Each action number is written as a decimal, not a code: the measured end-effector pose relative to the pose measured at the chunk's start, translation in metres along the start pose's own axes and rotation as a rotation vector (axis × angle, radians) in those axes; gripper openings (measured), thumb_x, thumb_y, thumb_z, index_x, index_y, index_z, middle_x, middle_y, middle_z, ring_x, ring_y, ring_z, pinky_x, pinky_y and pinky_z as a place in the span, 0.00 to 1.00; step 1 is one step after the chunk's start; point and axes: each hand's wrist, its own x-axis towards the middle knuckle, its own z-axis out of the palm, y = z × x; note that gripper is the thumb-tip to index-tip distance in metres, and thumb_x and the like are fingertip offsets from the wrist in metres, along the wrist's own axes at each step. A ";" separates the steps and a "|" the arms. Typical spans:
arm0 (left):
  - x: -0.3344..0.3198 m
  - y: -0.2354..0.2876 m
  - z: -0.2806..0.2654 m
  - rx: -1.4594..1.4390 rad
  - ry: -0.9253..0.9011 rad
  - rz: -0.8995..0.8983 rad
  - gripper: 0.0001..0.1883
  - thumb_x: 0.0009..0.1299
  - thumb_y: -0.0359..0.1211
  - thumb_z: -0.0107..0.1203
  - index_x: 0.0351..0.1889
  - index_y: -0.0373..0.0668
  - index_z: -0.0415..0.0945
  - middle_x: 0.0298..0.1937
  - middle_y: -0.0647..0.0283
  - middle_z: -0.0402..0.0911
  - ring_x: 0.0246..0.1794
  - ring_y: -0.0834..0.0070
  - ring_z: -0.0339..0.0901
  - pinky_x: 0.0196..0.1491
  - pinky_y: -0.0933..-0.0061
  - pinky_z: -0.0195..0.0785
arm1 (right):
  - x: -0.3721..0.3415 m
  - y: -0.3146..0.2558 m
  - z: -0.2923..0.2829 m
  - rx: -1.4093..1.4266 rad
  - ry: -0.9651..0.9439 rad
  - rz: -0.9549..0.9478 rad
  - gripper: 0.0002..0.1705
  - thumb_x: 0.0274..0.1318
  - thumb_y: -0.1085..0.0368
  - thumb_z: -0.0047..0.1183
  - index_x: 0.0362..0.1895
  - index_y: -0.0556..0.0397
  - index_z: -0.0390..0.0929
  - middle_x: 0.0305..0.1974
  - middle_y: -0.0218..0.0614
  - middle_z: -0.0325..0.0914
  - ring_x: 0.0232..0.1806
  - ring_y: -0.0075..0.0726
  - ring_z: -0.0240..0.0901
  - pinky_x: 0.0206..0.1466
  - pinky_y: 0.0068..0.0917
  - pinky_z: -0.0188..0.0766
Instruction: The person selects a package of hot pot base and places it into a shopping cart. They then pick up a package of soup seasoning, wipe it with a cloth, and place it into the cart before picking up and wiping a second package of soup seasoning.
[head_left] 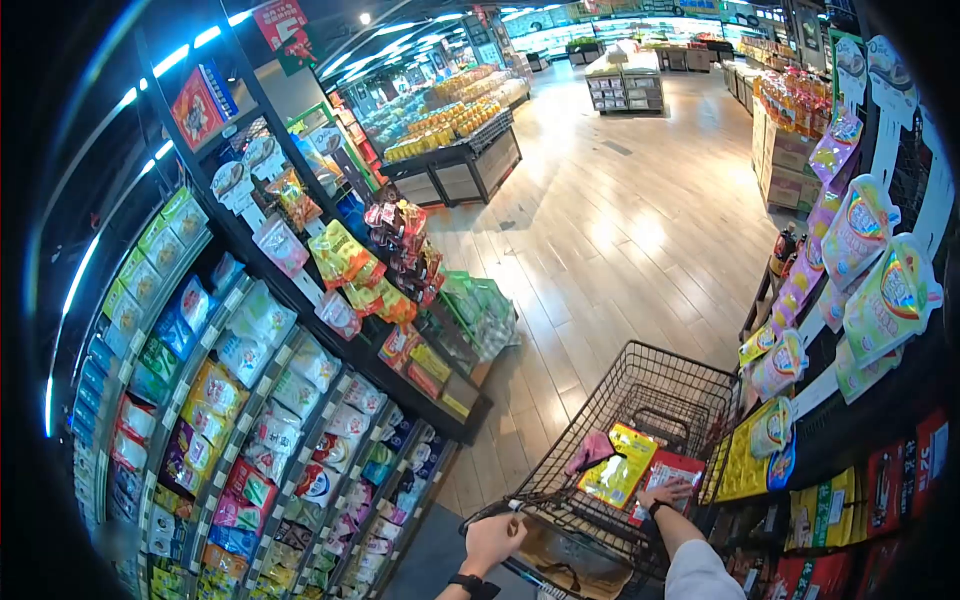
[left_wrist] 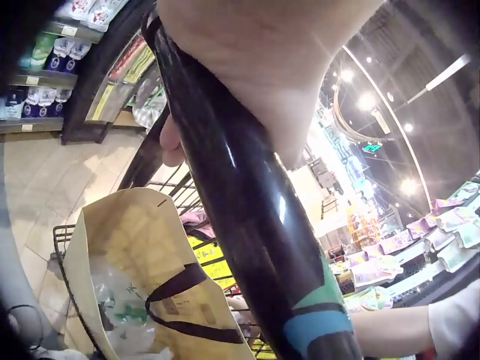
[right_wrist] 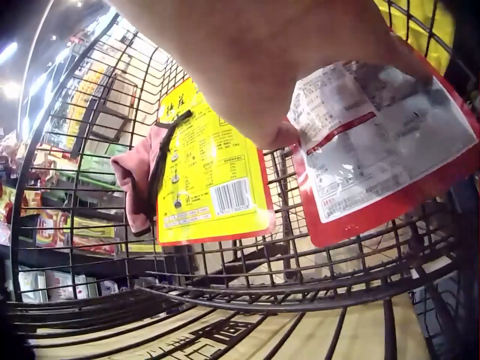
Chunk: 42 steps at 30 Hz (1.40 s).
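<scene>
My left hand [head_left: 495,543] is curled round the black handle bar [left_wrist: 240,180] of a shopping cart. Inside the cart basket [head_left: 640,385], my right hand [head_left: 668,492] lies on a red packet [right_wrist: 390,150] whose printed back faces up, fingers spread in the head view. Beside it on the left lies a yellow packet [head_left: 618,465], barcode side up in the right wrist view. A pink cloth item [right_wrist: 139,180] with a black cord touches the yellow packet's left edge. The right fingertips are hidden in the right wrist view.
A paper bag [left_wrist: 150,262] with black handles and clear plastic inside stands at the cart's near end. Shelves of packets [head_left: 270,430] line the left. Hanging snack bags [head_left: 860,225] are close to the cart's right side. Wooden floor [head_left: 570,240] stretches ahead towards produce stands [head_left: 625,85].
</scene>
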 end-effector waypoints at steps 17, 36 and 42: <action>0.012 -0.009 0.002 -0.015 0.046 0.058 0.14 0.63 0.46 0.56 0.26 0.48 0.85 0.24 0.63 0.85 0.27 0.61 0.84 0.33 0.63 0.76 | 0.015 0.006 -0.116 0.488 -0.145 -0.304 0.35 0.49 0.62 0.51 0.65 0.60 0.71 0.57 0.60 0.78 0.65 0.55 0.74 0.69 0.39 0.68; 0.066 -0.024 0.026 -0.432 -0.406 0.467 0.18 0.73 0.42 0.57 0.48 0.35 0.83 0.37 0.47 0.86 0.40 0.59 0.86 0.46 0.62 0.76 | -0.348 0.139 -0.323 1.552 -0.090 -0.786 0.19 0.59 0.69 0.59 0.54 0.56 0.72 0.49 0.29 0.76 0.52 0.24 0.70 0.61 0.28 0.68; -0.041 0.072 -0.049 -0.904 -0.854 0.793 0.26 0.76 0.39 0.59 0.65 0.30 0.69 0.51 0.58 0.83 0.44 0.72 0.82 0.52 0.71 0.74 | -0.466 0.180 -0.282 1.120 0.205 -0.812 0.28 0.66 0.60 0.61 0.64 0.59 0.69 0.57 0.36 0.76 0.58 0.27 0.70 0.63 0.29 0.68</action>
